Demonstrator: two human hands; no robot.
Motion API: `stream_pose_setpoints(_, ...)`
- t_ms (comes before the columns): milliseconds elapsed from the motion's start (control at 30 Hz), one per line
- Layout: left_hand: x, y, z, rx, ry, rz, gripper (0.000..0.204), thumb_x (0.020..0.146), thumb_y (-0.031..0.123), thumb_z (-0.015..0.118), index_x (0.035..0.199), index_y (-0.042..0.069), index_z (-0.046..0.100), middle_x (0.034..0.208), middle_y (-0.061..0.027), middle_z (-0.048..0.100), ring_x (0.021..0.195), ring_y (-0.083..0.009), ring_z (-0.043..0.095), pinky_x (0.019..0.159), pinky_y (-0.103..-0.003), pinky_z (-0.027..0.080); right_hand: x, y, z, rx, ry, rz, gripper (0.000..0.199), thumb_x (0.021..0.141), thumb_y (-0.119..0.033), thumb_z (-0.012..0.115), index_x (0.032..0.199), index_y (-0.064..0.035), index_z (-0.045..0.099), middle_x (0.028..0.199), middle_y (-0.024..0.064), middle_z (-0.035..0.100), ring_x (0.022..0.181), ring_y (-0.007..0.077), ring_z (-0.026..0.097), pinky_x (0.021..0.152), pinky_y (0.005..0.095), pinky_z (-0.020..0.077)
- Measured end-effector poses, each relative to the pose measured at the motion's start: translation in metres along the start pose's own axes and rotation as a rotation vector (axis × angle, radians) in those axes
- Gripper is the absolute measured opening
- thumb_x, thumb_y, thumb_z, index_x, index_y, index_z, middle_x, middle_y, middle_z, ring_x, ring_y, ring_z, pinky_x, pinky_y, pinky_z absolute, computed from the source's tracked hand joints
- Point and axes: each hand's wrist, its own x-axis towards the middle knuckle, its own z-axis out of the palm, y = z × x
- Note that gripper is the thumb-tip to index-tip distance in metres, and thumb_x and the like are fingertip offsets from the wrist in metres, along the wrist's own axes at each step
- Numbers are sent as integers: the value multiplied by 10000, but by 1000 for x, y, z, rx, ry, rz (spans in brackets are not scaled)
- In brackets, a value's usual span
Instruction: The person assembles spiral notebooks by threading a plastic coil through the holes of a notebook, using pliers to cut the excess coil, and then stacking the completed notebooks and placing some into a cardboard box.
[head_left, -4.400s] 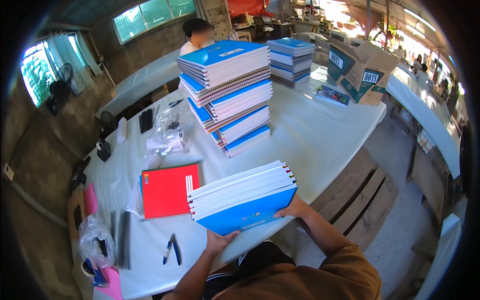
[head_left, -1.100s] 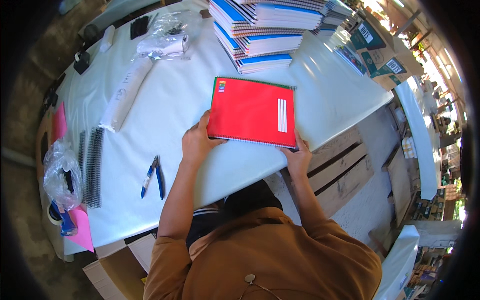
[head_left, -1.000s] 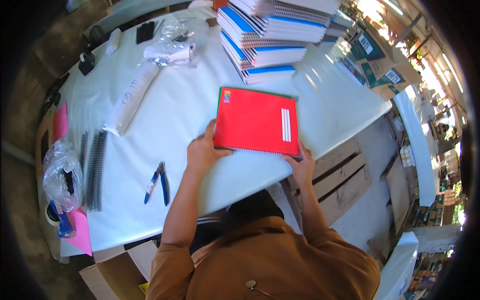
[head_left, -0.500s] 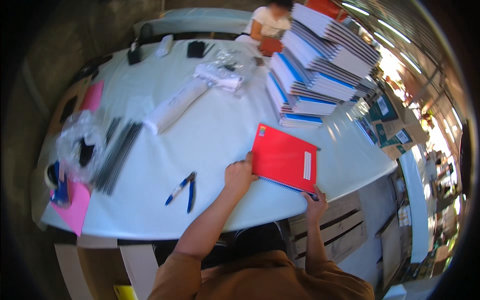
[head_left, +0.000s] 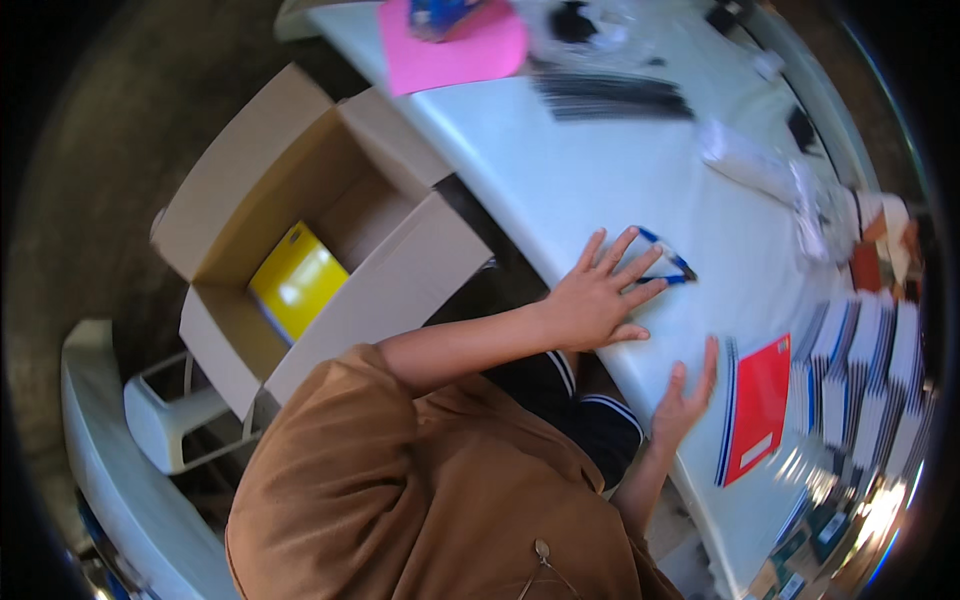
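Note:
My left hand has its fingers spread and holds nothing; its fingertips are at the blue-handled cutting pliers on the white-covered table, partly covering the handles. Whether the fingers touch the pliers I cannot tell. Over the table's front edge is my right hand, open and bare, thumb apart from the fingers. Just beyond it lies a red spiral notebook, apart from the hand. To my left stands an open cardboard box, with a yellow notebook inside.
Stacked spiral notebooks rise behind the red one. A plastic-wrapped white roll, black binding spines and a pink sheet lie farther along the table. A white stool stands by the box.
Both hands have let go of the red notebook, which lies on the table. The view has swung left, bringing the cardboard box into full sight, and my left hand is now by the pliers.

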Motion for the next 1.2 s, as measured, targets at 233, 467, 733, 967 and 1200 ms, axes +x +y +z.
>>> stream_pose_setpoints(233,-155,-186,-164,436,243,-670,322,704,18,590,999,138,634,1026,-55,631,968,-269,583,877,-420,405,71,-62,102,-422,-409,-266,744,833,-522,530,1433,-183,252,1486,202,151,1351,433,146,1070,557,104)
stream_pose_setpoints(467,-308,-309,-112,575,-1098,-511,638,639,155,663,1251,179,484,1297,-106,471,1280,-283,350,1072,-498,220,110,-90,143,-369,-435,-351,784,782,-562,564,1423,-213,277,1493,155,170,1366,398,145,1063,576,76)
stream_pose_setpoints(733,-323,-318,-118,413,-1273,-527,732,638,193,732,1302,147,430,1385,-79,387,1320,-256,311,1119,-463,169,112,-88,138,-349,-449,-296,765,749,-519,601,1386,-172,356,1480,131,227,1368,357,181,1064,562,76)
stream_pose_setpoints(967,-310,-343,-113,324,-1428,-507,914,467,250,847,1278,122,446,1300,-108,441,1220,-313,406,1051,-442,298,114,-88,139,-333,-469,-300,820,727,-583,579,1376,-131,364,1471,160,236,1358,353,216,1052,573,83)
stream_pose_setpoints(1200,-331,-330,-127,317,-1159,-385,890,447,261,865,1236,159,466,1246,-73,453,1214,-281,395,1059,-469,260,116,-86,140,-338,-477,-281,854,723,-643,539,1374,-119,364,1468,167,238,1353,343,233,1049,573,83)
